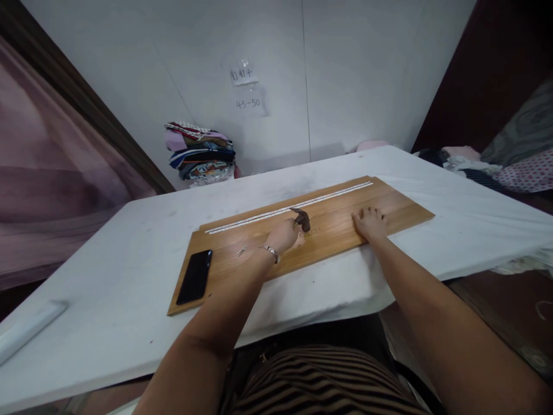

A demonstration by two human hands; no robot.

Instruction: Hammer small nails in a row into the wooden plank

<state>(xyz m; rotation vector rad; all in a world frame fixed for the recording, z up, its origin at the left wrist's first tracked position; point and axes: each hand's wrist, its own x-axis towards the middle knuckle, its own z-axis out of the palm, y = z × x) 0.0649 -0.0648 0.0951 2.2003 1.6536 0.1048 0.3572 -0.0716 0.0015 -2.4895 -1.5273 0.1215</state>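
- Left hand (283, 235) is wrapped round the hammer (304, 220), gripping close to the head — presumably for control over force.
- Right hand (370, 223) lies palm down on the wooden board (332, 235), grasping nothing, probably to steady it.
- The board sits flat on the white tabletop (103, 265), within easy reach of both hands.
- Thin metal pieces (241, 251) (nails, by the look) lie beside the left wrist — handy, it seems.
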